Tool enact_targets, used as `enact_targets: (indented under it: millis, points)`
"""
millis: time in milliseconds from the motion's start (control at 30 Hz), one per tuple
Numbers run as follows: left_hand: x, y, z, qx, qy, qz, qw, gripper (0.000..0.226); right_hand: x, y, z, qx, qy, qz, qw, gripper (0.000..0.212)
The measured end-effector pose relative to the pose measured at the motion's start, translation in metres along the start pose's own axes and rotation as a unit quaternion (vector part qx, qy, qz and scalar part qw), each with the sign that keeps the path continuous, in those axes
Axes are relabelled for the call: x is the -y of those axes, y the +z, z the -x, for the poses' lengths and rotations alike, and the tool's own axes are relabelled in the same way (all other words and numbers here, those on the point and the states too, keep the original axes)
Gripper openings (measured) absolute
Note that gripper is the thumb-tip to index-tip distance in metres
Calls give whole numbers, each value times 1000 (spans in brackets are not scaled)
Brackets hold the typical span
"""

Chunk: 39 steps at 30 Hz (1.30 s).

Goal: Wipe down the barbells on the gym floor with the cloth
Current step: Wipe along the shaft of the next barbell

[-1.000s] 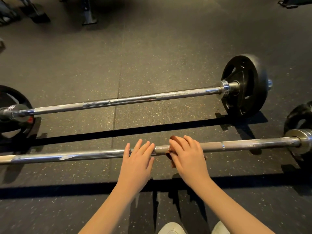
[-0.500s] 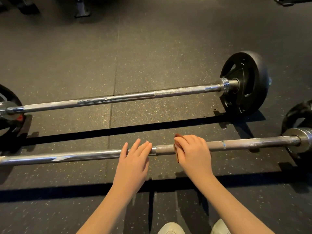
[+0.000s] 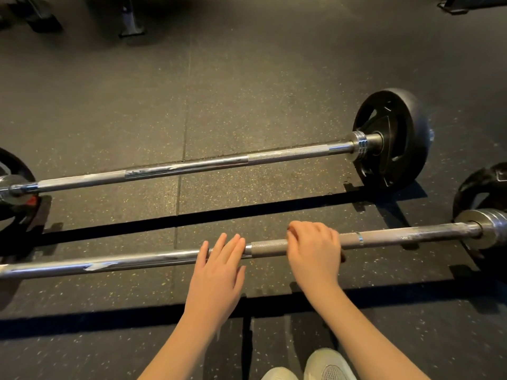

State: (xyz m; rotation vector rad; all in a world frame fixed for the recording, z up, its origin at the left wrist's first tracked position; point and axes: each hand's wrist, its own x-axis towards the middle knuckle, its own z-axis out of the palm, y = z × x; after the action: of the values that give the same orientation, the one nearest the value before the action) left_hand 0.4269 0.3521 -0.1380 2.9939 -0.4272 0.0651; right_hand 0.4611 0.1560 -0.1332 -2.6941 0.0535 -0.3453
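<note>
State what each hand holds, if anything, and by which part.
Right hand grips the near barbell at its knurled shaft; any cloth beneath is hidden. Left hand holds nothing: straight fingers rest on the smooth shaft.

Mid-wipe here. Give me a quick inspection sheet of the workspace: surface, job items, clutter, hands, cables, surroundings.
Surface: dark speckled rubber floor, tile seams showing.
Job's things: near barbell and far barbell lie side by side, apart; cloth not clearly seen, likely under the right hand.
Clutter: nothing seen.
Grippers: left hand rests straight-fingered on near barbell; right hand grips it.
Cables: nothing seen.
Surroundings: equipment bases at far edge; pale shoes at bottom.
</note>
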Motion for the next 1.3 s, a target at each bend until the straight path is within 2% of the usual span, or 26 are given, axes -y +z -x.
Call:
enact_targets:
  millis: [100,200,267,367,467,533,600,700,833,933,1000,1067,1133,1200,1300]
  points:
    - [7,2,-1,14,5,-13,1000,52,43,25,3,7,-87,-1,996,29]
    - [10,0,0,21,1,-26,999,53,37,27,0,16,-150,-2,989,27]
    - [8,-1,0,15,0,-22,1000,53,11,15,0,8,-131,4,991,24]
    - [3,1,1,9,-6,-13,1000,54,-23,-1,3,-15,-51,22,998,25]
    - [-1,4,3,27,5,-37,999,58,-9,3,7,-37,16,3,999,25]
    - [0,7,2,31,9,-52,998,60,22,16,7,-26,-11,-6,1000,23]
    - [3,8,1,29,7,-54,998,61,41,29,13,-16,-91,-2,996,20]
    - [5,4,1,21,8,-51,998,59,21,24,7,-18,-155,11,988,16]
    - [3,-2,2,28,9,-34,999,55,-22,5,5,-52,-67,33,996,20]
    - [6,-2,-1,45,20,-48,998,58,-5,7,11,-42,5,-8,999,24]
    - [5,-1,-7,53,21,-51,997,61,21,19,11,-28,-23,-27,999,21]
    - [3,-1,-14,51,13,-52,997,61,37,29,13,-19,-119,-37,992,16]
    - [1,1,-18,45,12,-47,998,59,23,26,5,-16,-171,-34,984,15]
    - [2,0,-16,43,23,-39,998,57,-4,14,-1,-32,-155,-4,987,17]
    - [2,-2,-13,42,22,-30,998,55,-28,0,-1,-58,-46,9,997,22]
